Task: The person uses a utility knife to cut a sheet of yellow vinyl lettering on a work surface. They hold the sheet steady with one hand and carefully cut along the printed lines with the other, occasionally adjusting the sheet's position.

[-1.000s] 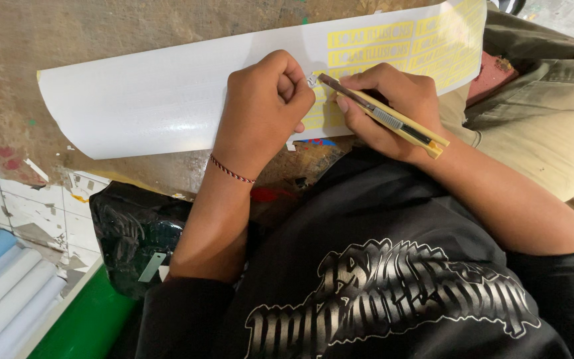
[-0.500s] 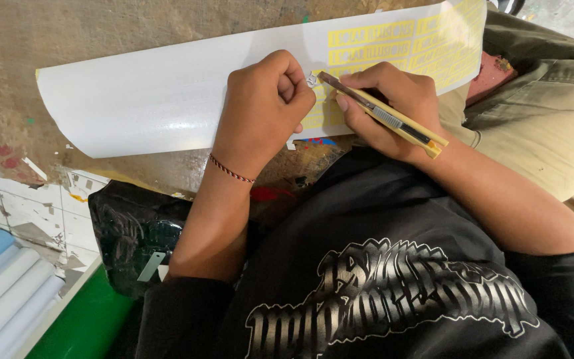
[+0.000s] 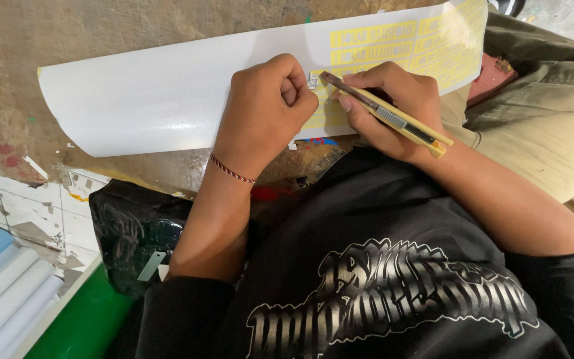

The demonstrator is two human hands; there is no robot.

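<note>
A long white sheet [image 3: 154,100] with yellow cut lettering on its right part lies on a worn brown table [image 3: 101,26]. My left hand [image 3: 264,110] is curled in a fist on the sheet, pressing it down, a thin cord bracelet on the wrist. My right hand [image 3: 393,110] grips a yellow utility knife [image 3: 393,118]. The knife's tip touches the sheet just right of my left fist, at the edge of the yellow lettering. Small white scraps lie near the tip.
Rolls of white and pale blue material [image 3: 1,292] lie at lower left beside a green surface [image 3: 81,326]. A dark plastic bag [image 3: 134,233] sits under the table edge. A person in olive clothing [image 3: 539,113] is at the right.
Both hands stay almost where they were. The knife tip has shifted slightly along the yellow lettering.
</note>
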